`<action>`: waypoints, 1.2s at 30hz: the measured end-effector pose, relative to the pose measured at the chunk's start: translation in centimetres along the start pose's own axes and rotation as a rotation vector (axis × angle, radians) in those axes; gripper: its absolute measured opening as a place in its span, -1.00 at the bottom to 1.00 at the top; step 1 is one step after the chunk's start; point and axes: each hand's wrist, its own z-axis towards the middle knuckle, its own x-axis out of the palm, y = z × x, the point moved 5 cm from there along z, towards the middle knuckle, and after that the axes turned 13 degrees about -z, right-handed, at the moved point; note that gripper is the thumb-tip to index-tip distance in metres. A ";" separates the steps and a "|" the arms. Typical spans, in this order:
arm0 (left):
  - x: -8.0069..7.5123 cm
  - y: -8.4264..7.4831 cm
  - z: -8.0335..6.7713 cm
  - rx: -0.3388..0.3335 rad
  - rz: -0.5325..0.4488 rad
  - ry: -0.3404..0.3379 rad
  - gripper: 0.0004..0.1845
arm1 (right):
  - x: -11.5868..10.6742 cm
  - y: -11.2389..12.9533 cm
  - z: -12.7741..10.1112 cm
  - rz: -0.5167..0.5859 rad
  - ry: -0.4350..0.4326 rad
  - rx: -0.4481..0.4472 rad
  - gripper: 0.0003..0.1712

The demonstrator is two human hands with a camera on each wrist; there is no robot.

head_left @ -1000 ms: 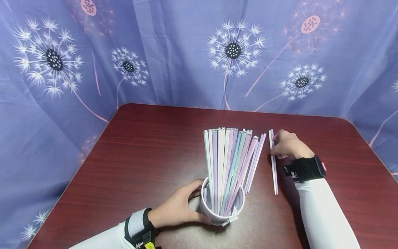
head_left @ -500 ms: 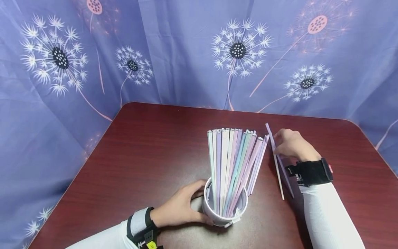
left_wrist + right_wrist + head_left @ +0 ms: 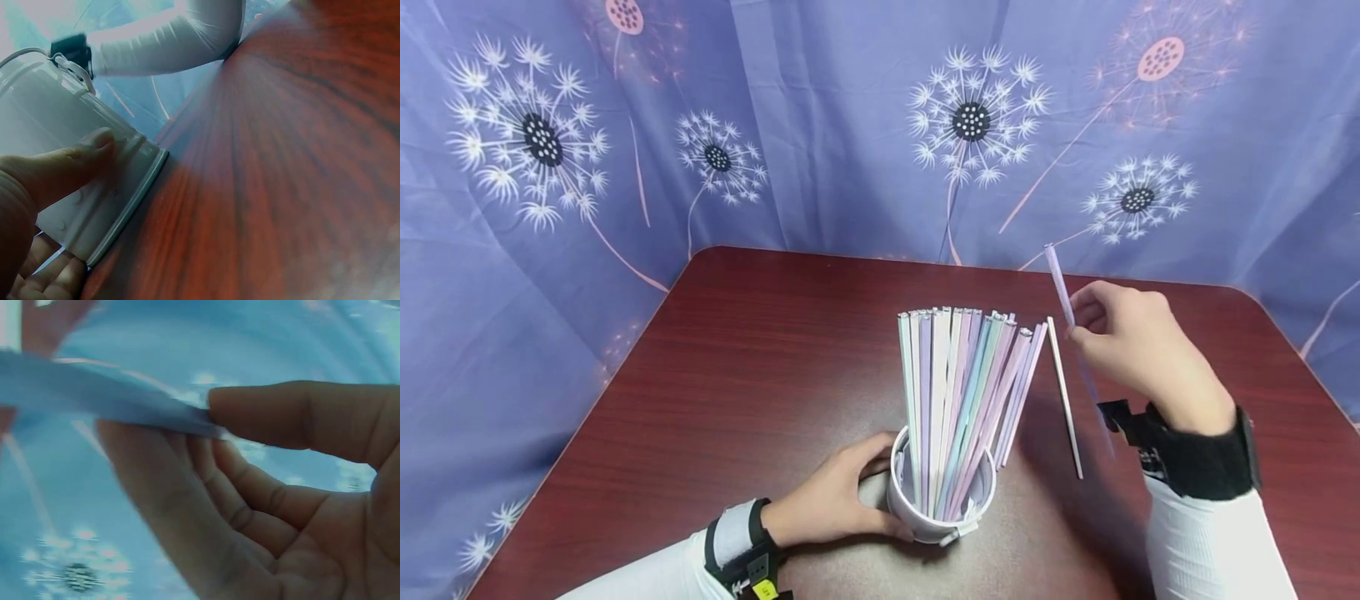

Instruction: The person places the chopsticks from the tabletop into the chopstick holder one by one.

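Observation:
A white cup (image 3: 938, 510) stands near the front of the dark red table (image 3: 760, 358), filled with several pastel paper strips (image 3: 958, 392) that lean up and away. My left hand (image 3: 835, 500) grips the cup's side; the left wrist view shows the thumb (image 3: 75, 156) pressed on the cup's wall (image 3: 94, 187). My right hand (image 3: 1138, 350) is raised to the right of the bundle and pinches a lilac strip (image 3: 1063, 292), lifted clear of the table; the right wrist view shows this lilac strip (image 3: 112, 400) between thumb and fingers. A white strip (image 3: 1064, 398) lies flat on the table.
A blue curtain (image 3: 820, 125) with dandelion prints hangs close behind and to the left of the table. The table's rounded far corners sit near the curtain.
My right hand has risen from the table and tilted the lilac strip up, leaving the white strip lying there. The left hand has stayed on the cup.

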 end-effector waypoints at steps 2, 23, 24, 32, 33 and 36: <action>-0.1 0.0 0.0 -0.011 0.002 -0.003 -0.09 | -1.6 1.0 -1.2 0.023 -0.073 0.003 -0.83; -0.4 0.3 -0.1 -0.048 0.017 -0.019 -0.06 | -6.6 3.8 -8.5 1.185 -0.256 -0.422 -0.60; -0.4 0.3 -0.1 -0.048 0.019 -0.020 -0.06 | -6.7 4.2 -8.6 1.182 -0.243 -0.449 -0.59; -0.1 0.3 0.0 -0.041 0.026 -0.015 -0.07 | -5.9 6.9 -8.4 0.909 -0.167 -0.632 -0.59; 0.0 0.3 0.0 -0.039 0.024 -0.012 -0.08 | -5.8 7.1 -8.3 0.881 -0.156 -0.647 -0.60; -0.1 0.3 -0.1 -0.042 0.036 -0.011 -0.11 | -5.2 8.1 -7.7 0.779 -0.129 -0.652 -0.63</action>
